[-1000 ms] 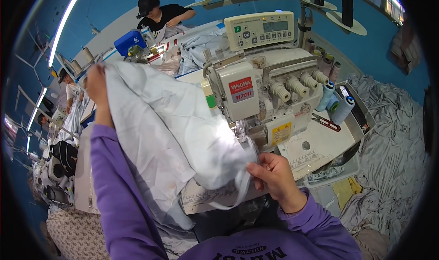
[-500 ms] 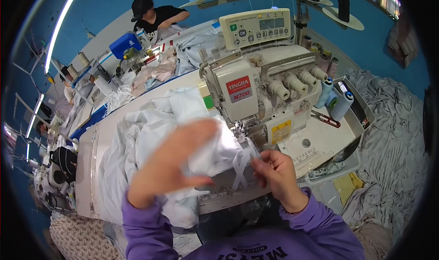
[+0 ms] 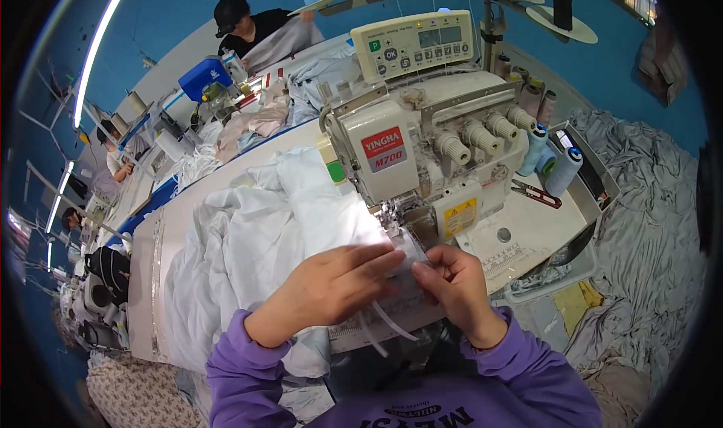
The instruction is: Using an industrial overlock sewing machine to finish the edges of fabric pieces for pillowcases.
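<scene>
My right hand (image 3: pixel 456 288) is closed in a pinch on the end of a narrow white tape (image 3: pixel 393 322) just in front of the sewing machine's (image 3: pixel 444 142) needle area. From the left, my left hand (image 3: pixel 331 283) reaches over the tape with its fingers pressed together, fingertips close to my right thumb. Its thumb and whatever lies beneath the fingers are hidden. Two loose tape ends hang below the left fingers, past the table's near edge. Pale white cloth (image 3: pixel 248 239) lies bunched on the table left of the machine and runs up to the presser foot, brightly lit there.
Red-handled thread snips (image 3: pixel 536 193) and blue thread spools (image 3: pixel 563 172) sit right of the machine beside a tray (image 3: pixel 602 191). Grey fabric (image 3: pixel 633 277) is heaped at the far right. Across the tables a person in a black cap (image 3: pixel 248 32) handles grey cloth.
My left hand has come down and right onto the tape, from a blurred, spread pose above the cloth. The tape's ends now hang lower. My right hand stays nearly in place.
</scene>
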`<state>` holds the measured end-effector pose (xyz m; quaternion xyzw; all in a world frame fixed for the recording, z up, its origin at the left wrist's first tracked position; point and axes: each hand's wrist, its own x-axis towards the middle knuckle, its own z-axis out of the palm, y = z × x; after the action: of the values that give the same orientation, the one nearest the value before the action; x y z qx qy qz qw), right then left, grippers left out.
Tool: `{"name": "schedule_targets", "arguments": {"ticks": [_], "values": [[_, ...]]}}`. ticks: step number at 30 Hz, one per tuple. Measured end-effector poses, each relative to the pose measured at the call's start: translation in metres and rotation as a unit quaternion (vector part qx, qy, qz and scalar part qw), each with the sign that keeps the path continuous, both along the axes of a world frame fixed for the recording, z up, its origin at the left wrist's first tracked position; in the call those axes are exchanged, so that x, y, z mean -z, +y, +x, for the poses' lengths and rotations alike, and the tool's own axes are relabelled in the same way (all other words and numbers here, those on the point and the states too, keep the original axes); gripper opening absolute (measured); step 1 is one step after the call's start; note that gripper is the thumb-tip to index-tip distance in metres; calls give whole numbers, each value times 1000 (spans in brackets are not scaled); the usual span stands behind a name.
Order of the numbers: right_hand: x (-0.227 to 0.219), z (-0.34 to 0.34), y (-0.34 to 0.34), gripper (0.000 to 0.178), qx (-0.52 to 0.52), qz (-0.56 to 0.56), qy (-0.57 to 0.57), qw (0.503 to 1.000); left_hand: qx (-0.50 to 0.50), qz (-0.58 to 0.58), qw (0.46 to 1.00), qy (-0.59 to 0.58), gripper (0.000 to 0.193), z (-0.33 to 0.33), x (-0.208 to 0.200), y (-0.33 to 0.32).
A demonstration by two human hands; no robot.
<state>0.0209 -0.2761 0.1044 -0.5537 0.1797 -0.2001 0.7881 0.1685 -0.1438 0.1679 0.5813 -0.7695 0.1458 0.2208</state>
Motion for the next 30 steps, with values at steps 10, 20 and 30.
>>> {"name": "schedule_targets", "arguments": {"ticks": [10,20,30], "values": [[-7,1,2,36,186,-661,-96,721,-4,58,998,-33,34,4,-8,8],[-6,6,13,29,175,-634,-84,749,-58,82,995,27,31,9,-11,8],[132,15,132,51,-440,-322,123,829,-252,-2,968,18,19,28,-6,-10]]}}
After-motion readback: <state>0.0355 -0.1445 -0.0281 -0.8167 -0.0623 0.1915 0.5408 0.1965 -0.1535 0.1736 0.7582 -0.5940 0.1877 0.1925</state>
